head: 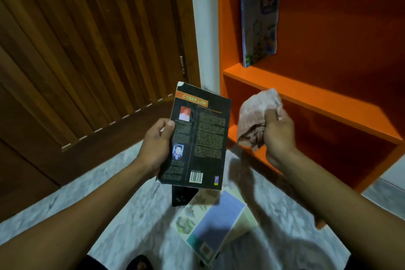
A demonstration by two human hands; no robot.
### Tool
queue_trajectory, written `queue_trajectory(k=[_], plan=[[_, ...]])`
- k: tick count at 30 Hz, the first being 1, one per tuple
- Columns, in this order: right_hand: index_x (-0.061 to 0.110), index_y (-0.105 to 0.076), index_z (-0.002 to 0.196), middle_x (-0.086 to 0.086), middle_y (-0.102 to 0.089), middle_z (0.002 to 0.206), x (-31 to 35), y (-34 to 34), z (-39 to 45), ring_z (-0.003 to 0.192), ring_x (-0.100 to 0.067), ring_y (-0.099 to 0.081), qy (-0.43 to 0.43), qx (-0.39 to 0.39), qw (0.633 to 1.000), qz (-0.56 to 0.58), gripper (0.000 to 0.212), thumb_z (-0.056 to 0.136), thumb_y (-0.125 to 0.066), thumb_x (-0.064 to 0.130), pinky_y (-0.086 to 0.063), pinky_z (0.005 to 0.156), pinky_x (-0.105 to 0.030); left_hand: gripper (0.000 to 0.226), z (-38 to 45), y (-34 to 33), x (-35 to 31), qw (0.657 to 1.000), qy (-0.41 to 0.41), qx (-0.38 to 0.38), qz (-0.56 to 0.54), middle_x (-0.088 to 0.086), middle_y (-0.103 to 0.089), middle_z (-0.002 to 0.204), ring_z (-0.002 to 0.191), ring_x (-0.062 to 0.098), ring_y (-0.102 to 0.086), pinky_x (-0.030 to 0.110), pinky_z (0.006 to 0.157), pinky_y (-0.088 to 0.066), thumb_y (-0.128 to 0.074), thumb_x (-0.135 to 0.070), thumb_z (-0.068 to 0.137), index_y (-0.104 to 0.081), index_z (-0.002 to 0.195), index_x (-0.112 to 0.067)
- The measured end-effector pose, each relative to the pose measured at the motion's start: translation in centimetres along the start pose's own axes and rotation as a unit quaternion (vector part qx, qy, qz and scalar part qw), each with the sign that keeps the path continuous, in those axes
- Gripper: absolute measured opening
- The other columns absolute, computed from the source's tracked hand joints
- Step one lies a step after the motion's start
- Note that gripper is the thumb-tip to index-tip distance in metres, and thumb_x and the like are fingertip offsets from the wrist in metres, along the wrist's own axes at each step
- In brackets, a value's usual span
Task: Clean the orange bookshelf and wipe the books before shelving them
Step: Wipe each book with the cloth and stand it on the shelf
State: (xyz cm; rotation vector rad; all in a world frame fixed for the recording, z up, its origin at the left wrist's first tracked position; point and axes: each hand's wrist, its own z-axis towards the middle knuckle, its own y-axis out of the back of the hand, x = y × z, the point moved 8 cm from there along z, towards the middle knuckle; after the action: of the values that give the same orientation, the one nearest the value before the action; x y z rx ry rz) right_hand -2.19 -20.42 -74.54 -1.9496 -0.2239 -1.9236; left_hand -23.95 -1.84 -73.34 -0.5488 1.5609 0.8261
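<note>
The left hand [156, 144] grips the black book [198, 138] by its left edge, back cover up and long axis running away from the person, while the right hand [277, 136], fingers bunched around the pink cloth [256, 114], hovers just right of it, apart from the cover, before the orange bookshelf [306, 92].

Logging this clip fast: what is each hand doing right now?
Left hand: closed on the black Cyber Law book, gripping its left edge, back cover up.
Right hand: closed on a bunched pinkish cloth, apart from the book.
</note>
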Motion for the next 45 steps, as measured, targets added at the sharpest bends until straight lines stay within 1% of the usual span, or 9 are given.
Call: queue_trajectory(k=[2,4,7,9,21,30,37,42,45], plan=[[0.031,-0.063,0.116,-0.010,-0.069,0.117,1.2,-0.2,0.7,0.102,-0.028,-0.065,0.030,-0.026,0.999,0.010,0.025,0.100,-0.044,0.034,-0.051,0.081,-0.043,0.025,-0.7,-1.7,-0.8,0.999,-0.023,0.043,0.022,0.001,-0.073,0.081,0.076,0.017,-0.073,0.022,0.063,-0.053,-0.042,-0.029,0.105,-0.056,0.099,-0.009],[0.045,-0.061,0.122,-0.001,-0.059,0.138,1.5,-1.5,0.6,0.129,-0.026,-0.053,0.074,0.000,0.996,-0.054,0.029,0.099,-0.043,0.041,-0.045,0.103,-0.049,0.025,-1.5,-3.6,-1.4,0.995,-0.042,0.083,0.030,0.002,-0.073,0.081,0.074,0.016,-0.072,0.019,0.062,-0.052,-0.043,-0.027,0.105,-0.057,0.100,-0.006],[0.044,-0.041,0.142,0.008,-0.024,0.162,1.8,-3.4,-0.7,0.153,-0.016,-0.007,0.132,0.023,0.971,-0.200,0.040,0.105,-0.042,0.028,0.000,0.122,-0.051,0.024,-2.1,-5.8,-1.9,0.992,-0.051,0.114,-0.004,0.007,-0.074,0.085,0.077,0.019,-0.072,0.024,0.065,-0.053,-0.045,-0.025,0.104,-0.057,0.101,-0.005],[0.049,-0.031,0.143,0.016,-0.017,0.162,2.1,-4.8,-1.9,0.152,-0.009,0.004,0.186,0.050,0.954,-0.230,0.050,0.105,-0.043,0.018,0.009,0.121,-0.052,0.021,-2.0,-6.4,-2.1,0.992,-0.050,0.111,-0.024,0.005,-0.073,0.081,0.074,0.018,-0.072,0.023,0.062,-0.053,-0.046,-0.023,0.104,-0.058,0.100,-0.006],[0.029,-0.035,0.151,0.021,-0.018,0.158,-2.7,-8.0,-7.1,0.152,-0.007,-0.001,0.307,0.251,0.857,-0.328,0.071,0.090,-0.045,-0.007,0.001,0.122,-0.057,0.017,0.0,-5.8,1.0,0.981,0.101,0.017,-0.165,0.011,-0.067,0.074,0.061,0.019,-0.066,0.029,0.058,-0.055,-0.045,-0.012,0.103,-0.057,0.090,-0.011],[0.020,-0.058,0.131,0.006,-0.044,0.153,-3.5,-8.3,-9.8,0.151,-0.007,-0.013,0.345,0.437,0.768,-0.317,0.057,0.085,-0.049,-0.012,-0.011,0.123,-0.052,0.017,3.1,-3.4,-0.1,0.959,0.122,-0.076,-0.244,0.027,-0.065,0.120,0.111,0.040,-0.065,0.059,0.096,-0.051,-0.043,-0.018,0.105,-0.054,0.111,-0.007],[0.015,-0.062,0.118,0.002,-0.066,0.119,-2.7,-8.0,-8.6,0.108,0.003,-0.058,0.253,0.445,0.805,-0.299,0.034,0.095,-0.045,-0.003,-0.045,0.092,-0.019,0.012,3.2,1.4,-1.8,0.970,0.061,-0.128,-0.197,0.009,-0.068,0.091,0.080,0.024,-0.069,0.040,0.075,-0.058,-0.046,-0.019,0.103,-0.054,0.098,-0.013],[0.024,-0.060,0.091,0.009,-0.061,0.075,-6.5,-4.0,-3.4,0.063,0.004,-0.058,0.059,0.321,0.880,-0.346,0.021,0.102,-0.048,0.011,-0.043,0.057,-0.015,0.016,3.1,2.7,-0.5,0.965,0.068,-0.142,-0.209,0.015,-0.070,0.100,0.086,0.029,-0.067,0.047,0.081,-0.057,-0.044,-0.019,0.104,-0.059,0.101,-0.012],[0.003,-0.058,0.089,-0.003,-0.059,0.074,-7.8,-3.1,-2.6,0.070,-0.018,-0.056,-0.118,0.273,0.943,-0.146,0.031,0.099,-0.056,0.032,-0.041,0.066,-0.028,0.027,2.6,2.4,0.6,0.960,0.099,-0.118,-0.235,0.022,-0.070,0.113,0.094,0.037,-0.068,0.055,0.085,-0.057,-0.044,-0.023,0.104,-0.060,0.120,-0.008]])
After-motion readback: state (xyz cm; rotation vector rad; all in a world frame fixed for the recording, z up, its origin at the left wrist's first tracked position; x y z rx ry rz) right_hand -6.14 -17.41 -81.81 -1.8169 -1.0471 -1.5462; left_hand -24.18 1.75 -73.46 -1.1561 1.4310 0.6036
